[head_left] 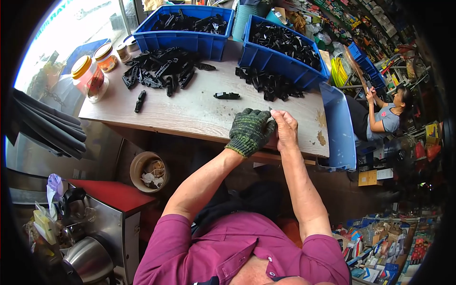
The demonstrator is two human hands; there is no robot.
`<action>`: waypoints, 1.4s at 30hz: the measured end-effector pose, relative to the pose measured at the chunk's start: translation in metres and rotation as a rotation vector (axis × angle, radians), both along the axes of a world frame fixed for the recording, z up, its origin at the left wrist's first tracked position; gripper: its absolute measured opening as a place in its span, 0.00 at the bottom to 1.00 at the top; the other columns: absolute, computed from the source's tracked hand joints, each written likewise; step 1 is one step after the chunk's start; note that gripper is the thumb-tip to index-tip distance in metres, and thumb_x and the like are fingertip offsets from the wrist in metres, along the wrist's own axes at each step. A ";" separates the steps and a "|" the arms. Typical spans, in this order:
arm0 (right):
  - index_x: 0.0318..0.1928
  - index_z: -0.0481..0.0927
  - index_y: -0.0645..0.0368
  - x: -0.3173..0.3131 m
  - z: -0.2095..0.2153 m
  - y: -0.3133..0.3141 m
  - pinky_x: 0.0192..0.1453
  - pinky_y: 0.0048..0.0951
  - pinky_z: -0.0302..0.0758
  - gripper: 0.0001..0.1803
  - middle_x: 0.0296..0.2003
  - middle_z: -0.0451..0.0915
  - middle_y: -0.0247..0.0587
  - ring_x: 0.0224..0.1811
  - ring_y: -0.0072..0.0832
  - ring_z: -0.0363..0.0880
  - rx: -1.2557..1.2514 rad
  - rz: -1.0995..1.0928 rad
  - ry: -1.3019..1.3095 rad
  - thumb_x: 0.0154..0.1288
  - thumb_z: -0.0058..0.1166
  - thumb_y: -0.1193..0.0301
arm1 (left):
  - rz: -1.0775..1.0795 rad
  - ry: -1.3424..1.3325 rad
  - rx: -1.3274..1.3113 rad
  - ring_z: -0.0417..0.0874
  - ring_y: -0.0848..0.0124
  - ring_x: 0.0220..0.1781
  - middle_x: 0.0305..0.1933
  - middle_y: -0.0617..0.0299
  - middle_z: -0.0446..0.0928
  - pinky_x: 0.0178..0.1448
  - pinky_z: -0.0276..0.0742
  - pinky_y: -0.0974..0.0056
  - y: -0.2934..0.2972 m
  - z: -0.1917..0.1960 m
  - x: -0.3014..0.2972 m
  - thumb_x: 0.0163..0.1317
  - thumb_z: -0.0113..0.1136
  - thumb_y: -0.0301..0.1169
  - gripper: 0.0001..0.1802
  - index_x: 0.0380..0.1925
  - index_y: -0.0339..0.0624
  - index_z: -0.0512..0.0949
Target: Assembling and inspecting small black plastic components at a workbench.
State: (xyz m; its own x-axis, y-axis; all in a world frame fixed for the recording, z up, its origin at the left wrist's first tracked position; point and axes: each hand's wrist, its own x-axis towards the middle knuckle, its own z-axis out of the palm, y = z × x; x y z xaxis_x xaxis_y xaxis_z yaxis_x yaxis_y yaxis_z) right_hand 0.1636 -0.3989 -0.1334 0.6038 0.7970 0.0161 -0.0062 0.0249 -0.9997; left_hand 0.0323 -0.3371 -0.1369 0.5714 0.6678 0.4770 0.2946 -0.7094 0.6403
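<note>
Nearest is a maroon shirt, with both bare forearms reaching forward from its short sleeves. To the left stand a red-topped cabinet and, just past it, a round bucket with crumpled scraps inside.

The left hand, in a dark green knitted glove, is curled at the near edge of the bench; its fingertips are tucked out of sight, so I cannot tell what it grips. Close against it, the bare right hand is drawn into a pinch around a small dark piece, of which only a tip shows.

Just beyond the hands, a single black part lies on the bench. Another loose part lies well to the left, near a jar with an orange lid. Farther back are a left heap of black parts and a right heap of black parts. Behind the heaps, two blue bins are filled with more: a left bin and a right bin.

At the far right, beyond a light-blue tub, a person in a grey top sits near crowded shelves.
</note>
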 end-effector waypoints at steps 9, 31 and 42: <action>0.31 0.81 0.56 -0.001 -0.005 -0.001 0.17 0.21 0.47 0.14 0.14 0.63 0.18 0.12 0.11 0.51 0.001 0.013 -0.058 0.67 0.62 0.59 | 0.138 0.046 0.046 0.82 0.52 0.39 0.35 0.54 0.83 0.44 0.77 0.47 -0.004 -0.002 0.004 0.59 0.60 0.38 0.10 0.35 0.46 0.81; 0.28 0.66 0.49 -0.024 0.007 0.003 0.15 0.35 0.76 0.17 0.13 0.55 0.25 0.11 0.19 0.57 -0.054 -0.076 0.217 0.72 0.45 0.55 | 0.148 0.215 0.162 0.81 0.49 0.38 0.35 0.51 0.81 0.42 0.76 0.47 0.074 -0.004 -0.055 0.62 0.61 0.34 0.08 0.39 0.46 0.79; 0.34 0.72 0.52 -0.024 0.000 -0.001 0.14 0.29 0.70 0.16 0.19 0.63 0.29 0.12 0.21 0.60 -0.003 -0.226 0.183 0.73 0.40 0.55 | -0.228 -0.137 -0.343 0.83 0.47 0.45 0.44 0.45 0.82 0.47 0.78 0.51 0.005 0.000 -0.030 0.72 0.54 0.38 0.16 0.50 0.39 0.80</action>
State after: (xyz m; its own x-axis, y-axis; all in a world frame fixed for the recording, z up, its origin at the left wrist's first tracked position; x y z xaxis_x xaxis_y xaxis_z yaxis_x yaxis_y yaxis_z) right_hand 0.1394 -0.4002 -0.1337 0.7587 0.6417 -0.1119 -0.1813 0.0430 -0.9825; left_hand 0.0025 -0.3318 -0.1368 0.6693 0.6651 0.3313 0.0511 -0.4860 0.8724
